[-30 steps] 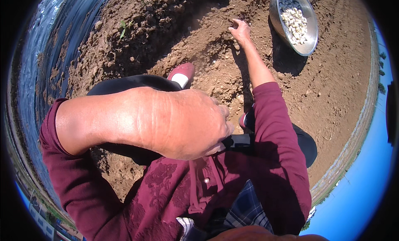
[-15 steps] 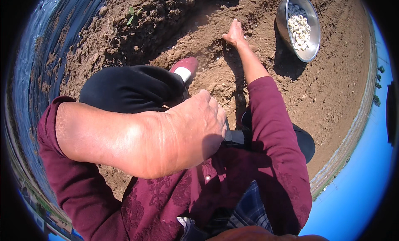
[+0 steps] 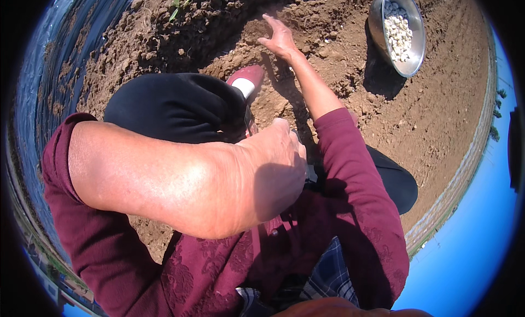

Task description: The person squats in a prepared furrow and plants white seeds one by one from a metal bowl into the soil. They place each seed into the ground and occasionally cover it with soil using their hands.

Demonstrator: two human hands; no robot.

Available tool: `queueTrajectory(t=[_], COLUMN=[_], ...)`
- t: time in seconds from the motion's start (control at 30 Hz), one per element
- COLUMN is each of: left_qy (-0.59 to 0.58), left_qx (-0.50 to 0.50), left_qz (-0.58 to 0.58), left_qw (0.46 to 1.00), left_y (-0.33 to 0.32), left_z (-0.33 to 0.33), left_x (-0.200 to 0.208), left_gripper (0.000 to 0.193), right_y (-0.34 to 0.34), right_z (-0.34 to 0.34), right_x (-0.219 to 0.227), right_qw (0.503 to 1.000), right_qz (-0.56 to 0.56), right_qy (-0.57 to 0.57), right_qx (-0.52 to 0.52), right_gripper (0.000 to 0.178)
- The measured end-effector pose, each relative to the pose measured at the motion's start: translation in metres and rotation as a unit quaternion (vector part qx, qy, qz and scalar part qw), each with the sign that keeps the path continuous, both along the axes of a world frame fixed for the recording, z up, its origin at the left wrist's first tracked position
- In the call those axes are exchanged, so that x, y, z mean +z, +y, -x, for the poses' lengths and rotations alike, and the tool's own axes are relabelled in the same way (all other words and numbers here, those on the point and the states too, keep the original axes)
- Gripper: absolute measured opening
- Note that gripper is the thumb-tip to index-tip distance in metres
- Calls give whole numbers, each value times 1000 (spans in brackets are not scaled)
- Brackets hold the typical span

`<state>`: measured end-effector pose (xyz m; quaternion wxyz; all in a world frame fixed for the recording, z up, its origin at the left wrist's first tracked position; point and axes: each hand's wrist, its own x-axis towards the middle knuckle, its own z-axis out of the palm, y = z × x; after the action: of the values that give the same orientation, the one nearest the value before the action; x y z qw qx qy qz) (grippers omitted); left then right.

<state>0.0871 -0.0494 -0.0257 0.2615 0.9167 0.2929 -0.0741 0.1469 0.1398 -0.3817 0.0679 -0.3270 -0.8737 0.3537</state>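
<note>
Your right hand (image 3: 279,38) fingers spread, pressed flat on loose soil (image 3: 333,60), metal bowl (image 3: 398,33) of pale seeds just right of it, left hand (image 3: 273,169) loosely curled at your knee, grip unclear

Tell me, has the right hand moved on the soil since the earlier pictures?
Yes. The right hand has moved left, away from the metal bowl of pale seeds, and now lies open on the soil beyond the red shoe.

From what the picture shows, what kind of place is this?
Most likely an open farm field or garden plot outdoors: loose, clumpy brown soil all around, a metal bowl of pale seeds on it, the right hand reaching down to the soil, and blue sky at the rim.
</note>
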Motion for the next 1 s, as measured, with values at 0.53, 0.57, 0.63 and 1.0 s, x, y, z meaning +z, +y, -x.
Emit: queueTrajectory(t=[0.53,0.57,0.63,1.0], left_qy=[25,30,29,19], left_qx=[-57,-50,-64,-49], left_qz=[30,21,85,89], left_qw=[998,998,994,995], left_y=[3,4,11,12], left_z=[-11,-13,-14,-10], left_x=[8,7,8,4], left_gripper=[31,33,30,27], right_y=[-73,-75,-86,-124], right_z=[13,16,17,29], right_x=[0,0,11,-5], right_qw=[988,990,991,993], right_qz=[51,55,84,72], right_qy=[-147,-131,-97,-65], right_qx=[3,8,39,74], right_gripper=[58,60,68,42])
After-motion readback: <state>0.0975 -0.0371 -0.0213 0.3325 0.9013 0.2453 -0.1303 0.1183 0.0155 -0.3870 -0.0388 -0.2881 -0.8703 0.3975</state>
